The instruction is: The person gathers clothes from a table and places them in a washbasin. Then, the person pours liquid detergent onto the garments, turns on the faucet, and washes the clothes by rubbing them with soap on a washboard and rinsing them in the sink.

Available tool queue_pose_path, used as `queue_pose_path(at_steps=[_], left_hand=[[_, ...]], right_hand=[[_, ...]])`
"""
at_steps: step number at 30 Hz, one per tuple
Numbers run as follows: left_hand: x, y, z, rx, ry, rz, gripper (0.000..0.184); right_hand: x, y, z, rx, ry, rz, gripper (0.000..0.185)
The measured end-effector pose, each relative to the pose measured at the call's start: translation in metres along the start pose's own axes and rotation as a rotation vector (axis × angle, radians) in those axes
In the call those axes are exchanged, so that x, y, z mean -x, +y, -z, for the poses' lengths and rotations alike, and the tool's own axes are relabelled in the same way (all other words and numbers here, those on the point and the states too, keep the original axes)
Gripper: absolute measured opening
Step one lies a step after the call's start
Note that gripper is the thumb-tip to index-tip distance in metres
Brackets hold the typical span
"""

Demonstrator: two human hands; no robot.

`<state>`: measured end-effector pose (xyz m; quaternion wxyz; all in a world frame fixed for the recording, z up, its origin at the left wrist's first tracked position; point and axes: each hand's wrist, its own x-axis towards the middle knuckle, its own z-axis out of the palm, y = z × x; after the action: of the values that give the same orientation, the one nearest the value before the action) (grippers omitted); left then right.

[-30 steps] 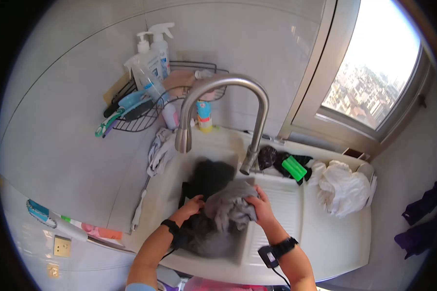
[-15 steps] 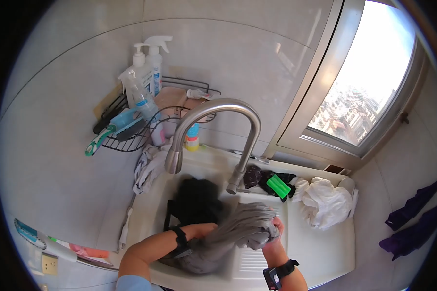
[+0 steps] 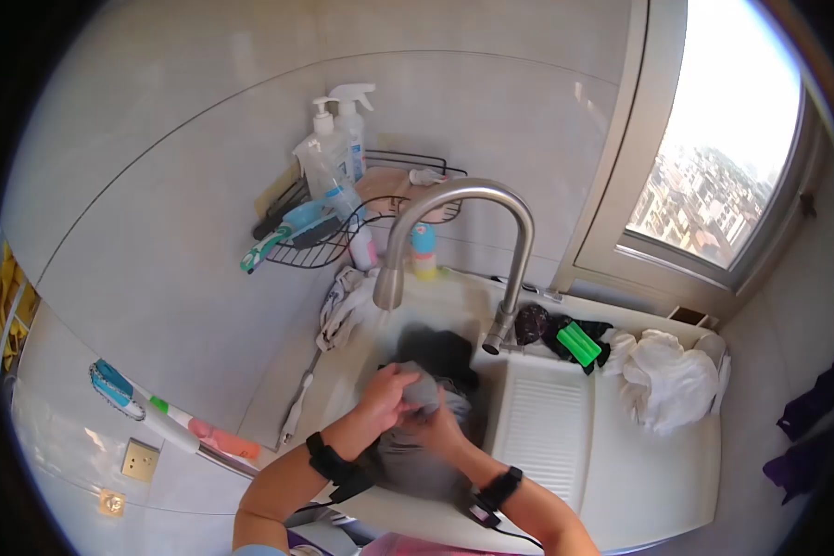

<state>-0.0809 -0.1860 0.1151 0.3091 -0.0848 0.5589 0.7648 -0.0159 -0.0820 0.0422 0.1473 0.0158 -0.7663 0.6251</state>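
Over the sink basin, my left hand point(image 3: 386, 397) is closed on a bunched part of a grey garment point(image 3: 415, 463). My right hand point(image 3: 442, 428) grips the same garment just to the right, with its fingers partly hidden by the cloth. The rest of the garment hangs down into the basin below my wrists. Behind it in the basin lies a black cloth point(image 3: 445, 348). A gooseneck faucet point(image 3: 473, 190) arches over the sink, its spout above and slightly left of my hands.
Right of the basin is a ribbed washboard point(image 3: 545, 431). A green soap bar point(image 3: 579, 343) lies on dark cloth, near a white cloth bundle point(image 3: 672, 382). A wire rack point(image 3: 320, 252) holds bottles and brushes. A window point(image 3: 723, 157) is at right.
My hands have moved left, off the washboard side and over the basin, carrying the grey garment. They are now closer together. The view has shifted left.
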Motion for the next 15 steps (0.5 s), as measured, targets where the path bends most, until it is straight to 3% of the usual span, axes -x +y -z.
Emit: queue_pose_path(at_steps=[3,4,7,8,11,12,15], left_hand=[[-0.014,0.015,0.014,-0.152,-0.270,-0.094,0.021],[-0.014,0.024,0.017,-0.312,-0.219,-0.212,0.031],[-0.025,0.026,0.036,-0.563,-0.275,-0.459,0.044],[-0.015,0.035,0.030,-0.428,-0.389,-0.240,0.057],[0.015,0.058,0.004,-0.189,-0.518,-0.412,0.061],[0.025,0.069,-0.001,-0.130,-0.496,-0.424,0.060],[0.056,0.107,-0.034,-0.241,-0.289,-0.754,0.049]], right_hand=[[-0.013,0.000,0.013,-0.557,0.078,-0.336,0.036],[-0.019,-0.003,0.019,-0.773,0.093,-0.448,0.032],[-0.040,-0.044,0.041,-1.075,0.041,-0.420,0.026],[-0.049,-0.058,0.047,-1.069,0.030,-0.444,0.025],[-0.078,-0.121,0.062,-1.164,-0.135,-0.353,0.026],[-0.086,-0.145,0.065,-1.169,-0.167,-0.281,0.027],[-0.103,-0.198,0.079,-1.216,-0.330,-0.262,0.035]])
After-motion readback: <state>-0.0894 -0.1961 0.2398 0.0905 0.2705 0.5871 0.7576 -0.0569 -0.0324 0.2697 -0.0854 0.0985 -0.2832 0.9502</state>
